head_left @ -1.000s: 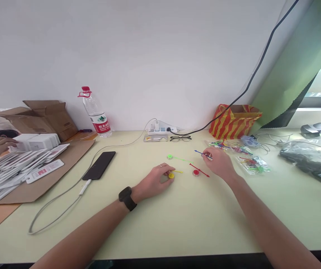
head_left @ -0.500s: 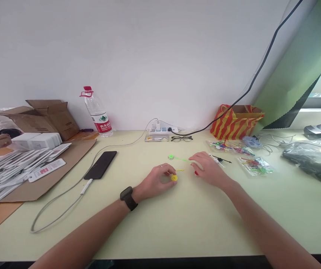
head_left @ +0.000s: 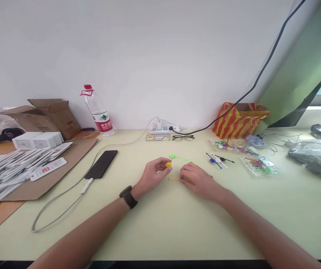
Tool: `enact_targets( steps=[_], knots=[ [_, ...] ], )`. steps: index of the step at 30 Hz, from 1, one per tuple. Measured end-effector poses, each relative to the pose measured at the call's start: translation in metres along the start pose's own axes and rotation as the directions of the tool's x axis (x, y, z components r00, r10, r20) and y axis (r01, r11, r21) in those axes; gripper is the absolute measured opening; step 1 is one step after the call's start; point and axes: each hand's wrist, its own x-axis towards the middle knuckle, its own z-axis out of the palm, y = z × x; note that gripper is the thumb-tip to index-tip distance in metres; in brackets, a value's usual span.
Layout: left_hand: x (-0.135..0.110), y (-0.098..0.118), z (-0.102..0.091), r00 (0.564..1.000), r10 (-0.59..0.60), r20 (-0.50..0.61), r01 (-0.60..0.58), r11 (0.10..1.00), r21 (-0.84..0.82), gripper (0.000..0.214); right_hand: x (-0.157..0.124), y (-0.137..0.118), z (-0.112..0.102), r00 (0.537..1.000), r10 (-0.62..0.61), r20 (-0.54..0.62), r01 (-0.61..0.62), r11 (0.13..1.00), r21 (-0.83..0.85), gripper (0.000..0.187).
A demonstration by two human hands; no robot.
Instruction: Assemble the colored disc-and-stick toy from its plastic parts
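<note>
On the counter [head_left: 160, 224], with the glasses [head_left: 183, 137] as landmark, the left hand [head_left: 152, 175] is nearer the person and to the left of them, thumb and index finger closed to a pinch on the yellow disc [head_left: 168, 164], which sits between the fingertips. The right hand [head_left: 201, 181] is nearer the person than the glasses and a little right of them, its fingers bent and close together at the yellow stick [head_left: 173, 179]; whether they grip it cannot be told. That stick shows in front of the glasses, its right end hidden by the hand. Between the glasses and the hands are the green disc [head_left: 172, 156] and the green stick [head_left: 187, 160]. Right of the glasses and nearer the person, the blue stick [head_left: 209, 155], white stick [head_left: 223, 165] and black stick [head_left: 228, 160] lie bunched. Farther right are the packet [head_left: 259, 165] and the striped bag [head_left: 234, 123]. The case [head_left: 157, 137] is just left of the glasses, the phone [head_left: 101, 164] well left and nearer the person.
</note>
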Motion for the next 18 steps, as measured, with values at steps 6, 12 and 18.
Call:
enact_targets(
  steps=[6,12,18],
  knots=[
    [-0.004,0.009,0.000,0.991,0.008,0.135,-0.004,1.000,-0.030,0.039,-0.001,-0.011,-0.002,0.989,0.144,0.020,-0.145,0.958,0.247,0.012],
    [-0.008,0.019,0.003,0.971,0.065,0.232,-0.059,0.998,-0.030,0.039,-0.002,-0.015,0.002,0.976,0.211,0.053,-0.213,0.880,0.425,0.009],
    [-0.007,0.019,0.006,0.965,0.099,0.244,-0.085,0.994,-0.066,0.033,-0.002,-0.014,0.005,0.972,0.230,0.038,-0.218,0.840,0.497,0.005]
  ],
)
